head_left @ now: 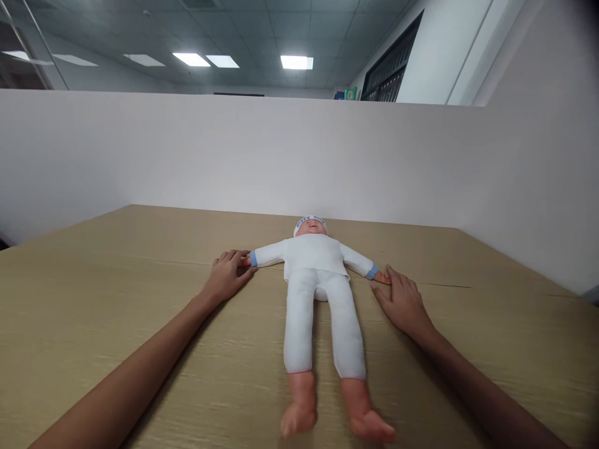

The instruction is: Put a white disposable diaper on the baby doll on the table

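While a doll (316, 259) lies, head near the far edge of the worktop (163, 240), the left hand (226, 276) and right hand (405, 304) touch its outstretched arms' ends; whether gripping, I cannot tell.

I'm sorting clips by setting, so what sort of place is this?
Indoors, probably an office-like room: it has a tiled ceiling with flat light panels, and a low white partition behind the wood-coloured tabletop where the doll lies. Its exact use isn't clear.
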Available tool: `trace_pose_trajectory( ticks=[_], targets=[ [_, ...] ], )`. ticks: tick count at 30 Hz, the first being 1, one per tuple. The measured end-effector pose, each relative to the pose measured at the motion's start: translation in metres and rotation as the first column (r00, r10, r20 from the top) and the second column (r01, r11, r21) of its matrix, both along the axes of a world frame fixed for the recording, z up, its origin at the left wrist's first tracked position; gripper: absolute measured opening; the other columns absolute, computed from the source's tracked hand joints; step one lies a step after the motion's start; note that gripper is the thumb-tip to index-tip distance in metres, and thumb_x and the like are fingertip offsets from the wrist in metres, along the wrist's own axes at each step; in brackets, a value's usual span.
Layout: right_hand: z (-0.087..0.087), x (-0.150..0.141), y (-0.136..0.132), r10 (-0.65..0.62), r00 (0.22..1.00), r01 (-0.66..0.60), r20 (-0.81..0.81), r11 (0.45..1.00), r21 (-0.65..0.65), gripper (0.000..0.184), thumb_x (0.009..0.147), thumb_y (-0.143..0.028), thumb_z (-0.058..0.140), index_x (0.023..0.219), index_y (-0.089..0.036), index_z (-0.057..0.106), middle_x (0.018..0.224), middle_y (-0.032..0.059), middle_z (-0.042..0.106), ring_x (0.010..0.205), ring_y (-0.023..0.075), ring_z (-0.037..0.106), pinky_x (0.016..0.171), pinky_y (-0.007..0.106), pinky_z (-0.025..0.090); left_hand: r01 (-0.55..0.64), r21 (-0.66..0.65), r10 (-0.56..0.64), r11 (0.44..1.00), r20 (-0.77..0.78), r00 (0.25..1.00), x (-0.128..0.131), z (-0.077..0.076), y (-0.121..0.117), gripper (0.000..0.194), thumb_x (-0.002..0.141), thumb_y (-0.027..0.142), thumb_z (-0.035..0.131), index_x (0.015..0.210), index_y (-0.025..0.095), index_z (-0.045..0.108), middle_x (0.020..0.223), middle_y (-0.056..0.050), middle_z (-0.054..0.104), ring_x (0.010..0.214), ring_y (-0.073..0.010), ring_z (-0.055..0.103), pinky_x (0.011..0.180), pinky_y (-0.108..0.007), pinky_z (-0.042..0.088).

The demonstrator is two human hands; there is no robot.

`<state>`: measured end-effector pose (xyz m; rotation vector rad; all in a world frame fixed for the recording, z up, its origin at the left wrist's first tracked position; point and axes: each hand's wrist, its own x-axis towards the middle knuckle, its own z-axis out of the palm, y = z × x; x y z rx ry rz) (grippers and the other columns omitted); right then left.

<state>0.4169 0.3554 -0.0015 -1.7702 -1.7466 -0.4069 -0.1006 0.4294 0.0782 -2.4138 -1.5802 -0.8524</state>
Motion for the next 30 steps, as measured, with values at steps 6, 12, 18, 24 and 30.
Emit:
trace_pose_trajectory(
  ticks=[6,12,18,24,30],
  targets=[
    [0.010,0.025,0.003,0.029,0.999,-0.028,-0.046,1.000,0.008,0.059,0.107,-0.061,0.046,0.134,-0.015,0.071,0.129,0.0195,0.075,0.121,0.0386,0.067,0.108,0.056,0.052,-0.038,-0.018,0.038,0.999,0.013,0.999,-0.003,0.002,-0.003,0.041,0.106,0.051,0.053,0.131,0.024,0.072,0.127,-0.010,0.076,0.118,-0.0362,0.067,0.096,-0.048,0.046],
    [0.025,0.040,0.018,0.136,0.987,-0.138,-0.086,0.990,-0.015,0.051,0.106,-0.063,0.051,0.118,-0.022,0.080,0.120,0.0108,0.080,0.112,0.0340,0.071,0.103,0.050,0.054,-0.073,-0.034,0.074,0.997,0.030,0.997,-0.004,0.002,0.001,0.044,0.108,0.056,0.048,0.123,0.025,0.076,0.119,-0.008,0.079,0.113,-0.0353,0.068,0.094,-0.049,0.046],
    [0.027,0.038,0.023,0.161,0.978,-0.166,-0.135,0.986,-0.025,0.046,0.105,-0.060,0.055,0.118,-0.023,0.080,0.123,0.0099,0.080,0.113,0.0324,0.072,0.100,0.048,0.054,-0.100,-0.053,0.103,0.994,0.061,0.993,-0.006,0.003,0.004,0.045,0.106,0.060,0.051,0.121,0.026,0.076,0.117,-0.009,0.079,0.111,-0.0344,0.066,0.093,-0.046,0.047],
    [0.029,0.036,0.018,0.139,0.977,-0.146,-0.161,0.989,-0.034,0.048,0.107,-0.058,0.051,0.119,-0.022,0.081,0.122,0.0096,0.081,0.113,0.0324,0.071,0.101,0.049,0.054,-0.075,-0.074,0.081,0.994,0.086,0.993,-0.005,0.001,0.005,0.051,0.105,0.062,0.047,0.123,0.023,0.075,0.119,-0.010,0.077,0.114,-0.0339,0.064,0.101,-0.048,0.047],
    [0.029,0.036,0.020,0.137,0.977,-0.142,-0.166,0.990,-0.018,0.048,0.107,-0.056,0.050,0.120,-0.022,0.081,0.124,0.0109,0.080,0.115,0.0325,0.071,0.104,0.050,0.054,-0.115,-0.158,0.135,0.981,0.123,0.983,-0.007,0.003,0.009,0.054,0.109,0.058,0.035,0.113,0.024,0.076,0.125,-0.010,0.077,0.119,-0.0339,0.061,0.105,-0.048,0.045]
  ],
)
